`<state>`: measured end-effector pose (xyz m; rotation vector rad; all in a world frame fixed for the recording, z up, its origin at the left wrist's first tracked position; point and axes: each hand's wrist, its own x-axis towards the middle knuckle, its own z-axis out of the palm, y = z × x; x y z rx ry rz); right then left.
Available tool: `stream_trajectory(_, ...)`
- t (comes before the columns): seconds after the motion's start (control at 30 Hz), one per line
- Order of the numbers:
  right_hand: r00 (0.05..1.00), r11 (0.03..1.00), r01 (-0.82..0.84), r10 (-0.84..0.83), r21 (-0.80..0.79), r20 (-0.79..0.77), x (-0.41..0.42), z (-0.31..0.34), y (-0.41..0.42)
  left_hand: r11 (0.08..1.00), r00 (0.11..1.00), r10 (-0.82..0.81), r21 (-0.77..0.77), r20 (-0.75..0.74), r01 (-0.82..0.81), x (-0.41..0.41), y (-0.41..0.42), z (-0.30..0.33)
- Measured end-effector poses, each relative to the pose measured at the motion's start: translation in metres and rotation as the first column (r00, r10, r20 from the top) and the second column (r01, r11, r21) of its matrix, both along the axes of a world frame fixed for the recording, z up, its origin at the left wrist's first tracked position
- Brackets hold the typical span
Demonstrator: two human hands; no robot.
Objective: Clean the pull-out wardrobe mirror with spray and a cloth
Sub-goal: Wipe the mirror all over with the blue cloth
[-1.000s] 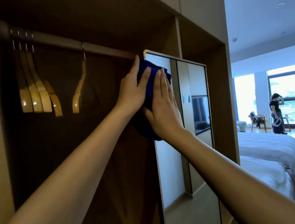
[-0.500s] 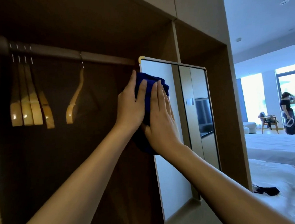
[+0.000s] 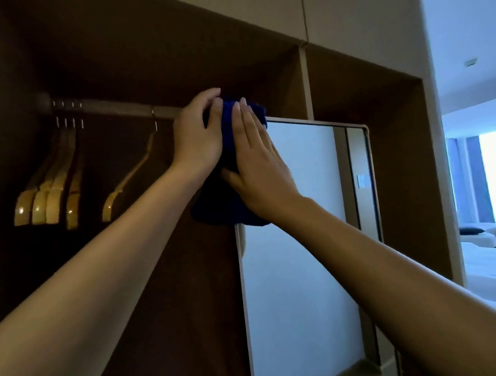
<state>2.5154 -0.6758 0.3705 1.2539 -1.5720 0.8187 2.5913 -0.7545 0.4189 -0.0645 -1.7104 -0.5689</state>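
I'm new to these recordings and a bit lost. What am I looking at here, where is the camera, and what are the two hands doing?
No machine here: a person wears a camera on the head, looking forward and down at their own arms. Both hands work a blue cloth at the top left corner of the pull-out mirror. The left hand curls over the cloth's top at the mirror's edge; the right hand presses it flat against the glass. Wooden hangers hang from a rail in the wardrobe. No spray bottle is visible.
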Motion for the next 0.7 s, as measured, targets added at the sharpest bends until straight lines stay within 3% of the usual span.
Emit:
stream_trajectory(0.13, 0.996, 0.994, -0.074, 0.077, 0.08, -0.036, -0.01, 0.017, 0.013, 0.998, 0.996, 0.031, -0.051, 0.082, -0.027, 0.006, 0.007, 0.015)
stream_trajectory(0.43, 0.971, 0.938, -0.217, 0.237, 0.272, -0.041, -0.039, 0.03, 0.035, 0.999, 0.951, -0.032, 0.02, 0.308, 0.027, 0.008, 0.008, 0.023)
stream_trajectory(0.7, 0.95, 0.918, -0.306, 0.311, 0.253, 0.021, -0.06, 0.045, 0.047, 0.987, 0.906, 0.158, -0.031, 0.393, -0.159, 0.013, 0.011, 0.038)
